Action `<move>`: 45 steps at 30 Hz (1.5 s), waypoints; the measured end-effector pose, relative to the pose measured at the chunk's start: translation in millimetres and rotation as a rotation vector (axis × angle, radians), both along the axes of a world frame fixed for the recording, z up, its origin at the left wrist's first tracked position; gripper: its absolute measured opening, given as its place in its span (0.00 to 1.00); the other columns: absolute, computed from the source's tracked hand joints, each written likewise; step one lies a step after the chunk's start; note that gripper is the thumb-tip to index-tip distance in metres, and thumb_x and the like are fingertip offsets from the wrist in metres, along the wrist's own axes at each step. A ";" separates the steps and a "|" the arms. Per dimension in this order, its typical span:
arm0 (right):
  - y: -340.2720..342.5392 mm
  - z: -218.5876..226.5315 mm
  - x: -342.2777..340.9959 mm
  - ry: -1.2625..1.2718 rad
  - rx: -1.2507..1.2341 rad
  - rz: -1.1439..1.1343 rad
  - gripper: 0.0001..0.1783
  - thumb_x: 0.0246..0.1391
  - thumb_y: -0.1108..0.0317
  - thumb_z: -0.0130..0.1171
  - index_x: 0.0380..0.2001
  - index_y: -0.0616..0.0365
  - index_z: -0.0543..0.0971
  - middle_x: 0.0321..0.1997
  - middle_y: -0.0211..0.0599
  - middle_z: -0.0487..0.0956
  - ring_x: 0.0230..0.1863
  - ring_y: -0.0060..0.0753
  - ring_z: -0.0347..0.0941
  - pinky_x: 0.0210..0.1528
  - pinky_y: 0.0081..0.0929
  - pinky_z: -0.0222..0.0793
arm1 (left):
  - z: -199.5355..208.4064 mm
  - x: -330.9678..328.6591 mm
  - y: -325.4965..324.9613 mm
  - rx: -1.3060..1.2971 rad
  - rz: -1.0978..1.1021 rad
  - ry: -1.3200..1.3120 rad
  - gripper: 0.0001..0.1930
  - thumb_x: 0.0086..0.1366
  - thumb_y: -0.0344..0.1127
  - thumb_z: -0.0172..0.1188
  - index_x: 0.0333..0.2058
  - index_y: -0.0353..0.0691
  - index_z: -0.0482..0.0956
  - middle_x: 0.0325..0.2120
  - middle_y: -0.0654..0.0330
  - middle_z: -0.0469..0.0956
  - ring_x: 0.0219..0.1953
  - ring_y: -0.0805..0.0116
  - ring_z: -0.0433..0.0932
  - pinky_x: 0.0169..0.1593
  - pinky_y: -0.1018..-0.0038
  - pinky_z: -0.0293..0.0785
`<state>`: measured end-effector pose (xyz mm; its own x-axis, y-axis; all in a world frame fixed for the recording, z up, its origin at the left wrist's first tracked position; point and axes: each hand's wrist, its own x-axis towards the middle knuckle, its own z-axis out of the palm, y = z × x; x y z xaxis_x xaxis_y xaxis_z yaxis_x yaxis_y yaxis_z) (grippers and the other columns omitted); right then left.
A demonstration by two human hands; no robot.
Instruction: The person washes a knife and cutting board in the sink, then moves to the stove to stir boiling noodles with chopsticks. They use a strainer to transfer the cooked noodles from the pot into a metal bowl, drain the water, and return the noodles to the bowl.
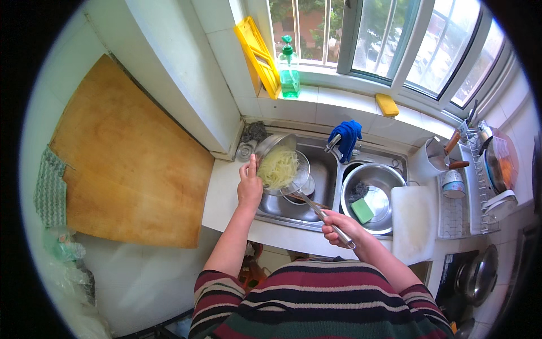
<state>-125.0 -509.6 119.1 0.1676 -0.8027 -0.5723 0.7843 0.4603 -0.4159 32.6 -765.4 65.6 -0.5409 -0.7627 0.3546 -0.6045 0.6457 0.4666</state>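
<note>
Right hand (340, 227), nearest, has its grip closed round the handle of a strainer (301, 191) held over the sink (326, 175). Left hand (249, 186) grips the rim of a steel bowl (275, 148), tilted so the shredded potato (278, 168) slides toward the strainer. Advisable: tilt gradually, strainer level beneath. Beyond, a soap bottle (289, 70) on the sill

Shiny steel is gleaming on the bowl (274, 148) at twelve o'clock of the left hand (249, 189) — the sink (327, 175) too; the strainer handle (333, 225) is glinting metal, and the wooden board (130, 164) is looking matt, worn.
</note>
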 end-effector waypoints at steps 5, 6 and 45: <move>-15.0 2.9 -8.2 -0.038 0.001 -0.007 0.19 0.56 0.66 0.44 0.51 0.40 0.60 0.19 0.23 0.64 0.14 0.15 0.59 0.13 0.13 0.54 | 10.1 -8.4 -6.5 -0.098 -0.017 -0.053 0.38 0.52 0.24 0.48 0.61 0.57 0.49 0.52 0.48 0.58 0.29 0.46 0.74 0.29 0.59 0.73; -16.3 3.7 -10.3 -0.026 -0.012 -0.015 0.21 0.56 0.65 0.43 0.54 0.40 0.58 0.19 0.23 0.64 0.14 0.15 0.59 0.13 0.14 0.54 | 13.1 -11.4 -7.9 -0.120 -0.016 -0.055 0.37 0.52 0.25 0.48 0.61 0.56 0.49 0.53 0.47 0.57 0.30 0.46 0.74 0.29 0.59 0.73; -12.6 40.4 -48.3 -0.098 -0.127 0.015 0.19 0.56 0.68 0.43 0.52 0.46 0.61 0.20 0.25 0.65 0.15 0.15 0.60 0.13 0.12 0.55 | 61.1 -37.9 -1.4 -0.317 0.004 -0.080 0.37 0.51 0.25 0.51 0.61 0.53 0.51 0.57 0.48 0.56 0.36 0.50 0.76 0.29 0.65 0.77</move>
